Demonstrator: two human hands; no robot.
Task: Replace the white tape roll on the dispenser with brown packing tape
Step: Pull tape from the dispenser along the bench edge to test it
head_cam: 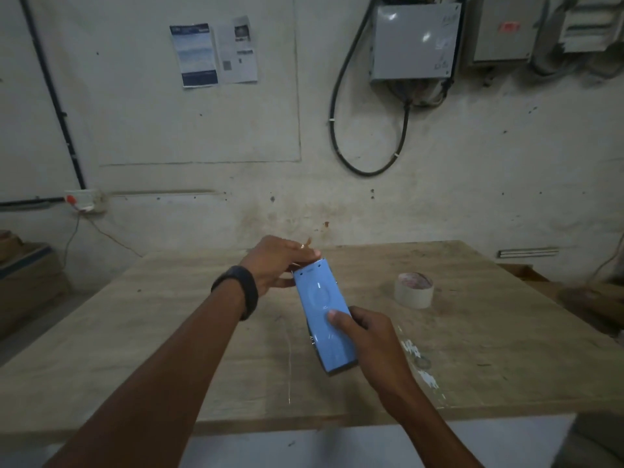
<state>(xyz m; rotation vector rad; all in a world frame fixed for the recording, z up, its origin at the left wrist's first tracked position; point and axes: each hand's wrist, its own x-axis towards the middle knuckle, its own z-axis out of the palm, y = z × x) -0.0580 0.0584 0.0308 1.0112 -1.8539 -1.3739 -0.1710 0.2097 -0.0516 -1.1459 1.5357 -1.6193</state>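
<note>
I hold a light blue tape dispenser (324, 319) above the middle of the wooden table (169, 332), its flat blue side facing me. My right hand (364, 336) grips its near end, thumb pressed on the blue face. My left hand (280, 261), with a black band on the wrist, closes around the dispenser's far end. Whatever roll sits inside the dispenser is hidden behind the blue side. A whitish tape roll (414, 290) lies flat on the table to the right of the dispenser, apart from both hands. No brown tape is visible on the table.
White paint smears and a small ring (422, 363) mark the table right of my right hand. Cardboard boxes (27, 275) stand at the left, more clutter at the right edge (587, 298). The wall behind carries electrical boxes (415, 42) and cables.
</note>
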